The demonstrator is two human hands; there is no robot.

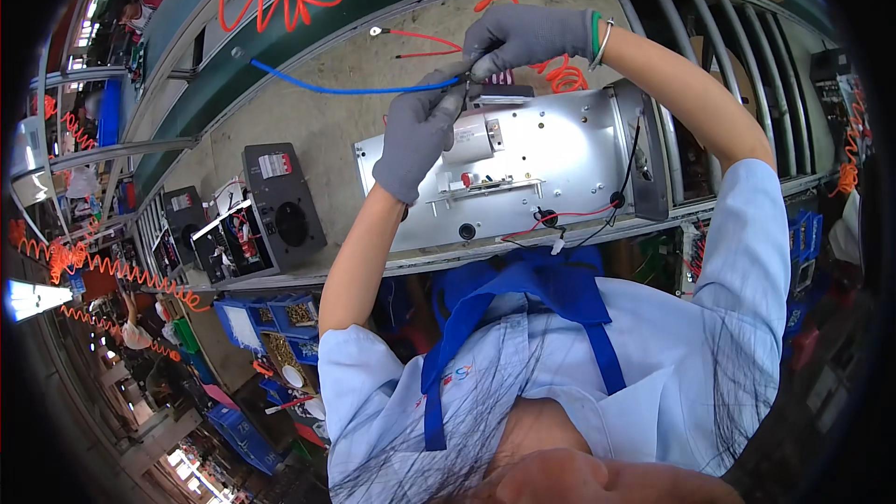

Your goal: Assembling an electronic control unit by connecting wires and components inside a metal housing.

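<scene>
Both of my gloved hands meet above the far edge of a silver metal chassis plate [569, 154]. My left hand [415, 135] is closed at one end of a blue wire [336, 91], whose ring-tipped free end reaches left. My right hand [527, 40] pinches at the same spot; what lies between its fingertips is dark and mostly hidden. Red wires [425, 35], one with a ring terminal, run toward the right hand and pass out of sight behind it. Below the hands, a silver cylinder [471, 138] and a small circuit board [485, 189] sit on the plate.
A dark end panel [644, 154] stands at the plate's right end, beside metal rollers [719, 65]. Dark equipment housings [285, 210] stand left on the bench. Orange coiled hoses [299, 5] hang at the far side. Blue parts bins [280, 317] sit below the bench's left edge.
</scene>
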